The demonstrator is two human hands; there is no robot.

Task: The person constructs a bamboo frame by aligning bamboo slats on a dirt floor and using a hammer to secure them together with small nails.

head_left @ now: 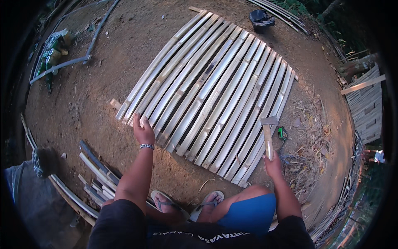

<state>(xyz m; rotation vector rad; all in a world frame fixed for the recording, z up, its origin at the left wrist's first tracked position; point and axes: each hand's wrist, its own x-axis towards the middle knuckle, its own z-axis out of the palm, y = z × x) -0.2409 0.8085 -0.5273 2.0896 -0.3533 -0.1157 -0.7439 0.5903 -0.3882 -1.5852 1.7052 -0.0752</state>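
A panel of split bamboo slats (pixel 203 93) lies on the dirt ground before me, the slats side by side with narrow gaps. At its near left edge my left hand (pixel 144 132) is open, its fingers stretched out at the slat ends; whether it presses on them I cannot tell. On the right, my right hand (pixel 273 165) is closed around the lower end of the wooden handle of a hatchet (pixel 268 139). The metal head points away from me, above or against the panel's right-hand slats. Beside the hatchet is a small green and black tape measure (pixel 282 133).
Loose bamboo pieces (pixel 99 172) are piled at my lower left, near a dark sheet (pixel 37 207). A black plastic bag (pixel 261 20) sits beyond the panel. Grey poles (pixel 66 63) and bottles (pixel 54 56) are at far left. Dry plant scraps (pixel 311 141) lie at right.
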